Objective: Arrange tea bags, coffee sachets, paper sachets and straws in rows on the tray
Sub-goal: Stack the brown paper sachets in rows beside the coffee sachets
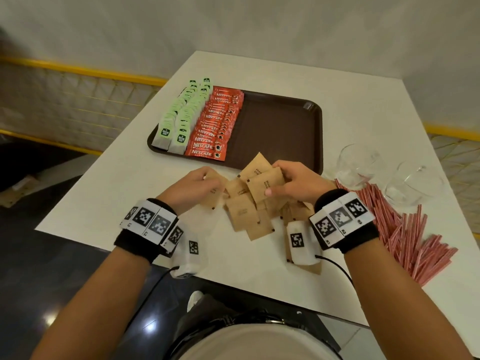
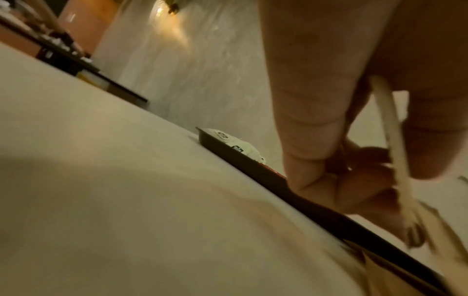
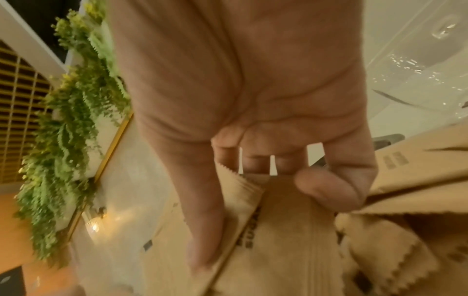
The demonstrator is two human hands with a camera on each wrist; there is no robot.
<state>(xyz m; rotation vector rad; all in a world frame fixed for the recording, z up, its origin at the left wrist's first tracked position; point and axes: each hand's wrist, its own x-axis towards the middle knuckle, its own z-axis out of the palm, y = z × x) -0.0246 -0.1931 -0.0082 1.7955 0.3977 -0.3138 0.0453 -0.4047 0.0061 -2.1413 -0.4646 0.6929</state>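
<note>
Pinching brown paper sachets (image 1: 262,181) in a fan, our right hand (image 1: 298,181) curled thumb and fingers round them just near of the tray (image 1: 275,131), while our left hand (image 1: 192,187) gripped one sachet at the heap's left edge. The bare brown strip lay straight beyond the right fingers, its long axis running near to far, right of the Nescafe coffee sachets (image 1: 215,126) and green tea bags (image 1: 181,118). We judged the right hand nearer. Red straws (image 1: 405,229) waited at the table's (image 1: 117,183) right.

Dim warm indoor light, wide-angle edge bending, wrist views motion-blurred
</note>
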